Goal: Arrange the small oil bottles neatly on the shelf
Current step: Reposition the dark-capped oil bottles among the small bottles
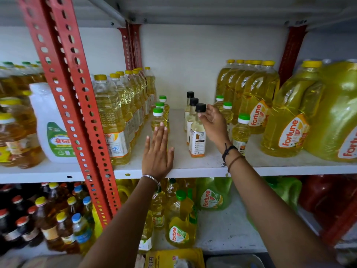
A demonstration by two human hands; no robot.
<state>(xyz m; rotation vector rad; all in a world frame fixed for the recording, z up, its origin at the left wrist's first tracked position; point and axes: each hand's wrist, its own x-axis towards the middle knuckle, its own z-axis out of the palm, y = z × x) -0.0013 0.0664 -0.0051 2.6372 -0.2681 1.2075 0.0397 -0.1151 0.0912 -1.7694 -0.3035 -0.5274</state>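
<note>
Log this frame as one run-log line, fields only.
phase: arranging | left hand: open, flat by green-cap row | right hand: fingertips at front black-cap bottle neck | shelf: rows upright

Three black-capped bottles stand upright in a file on the white shelf, with three green-capped bottles filed to their left and three more on the right (all pale yellow oil).

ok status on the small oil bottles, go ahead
Left hand open, flat by the green-capped row. Right hand fingers on the neck of the front black-capped bottle. Middle of the shelf bare, nothing blocking.
</note>
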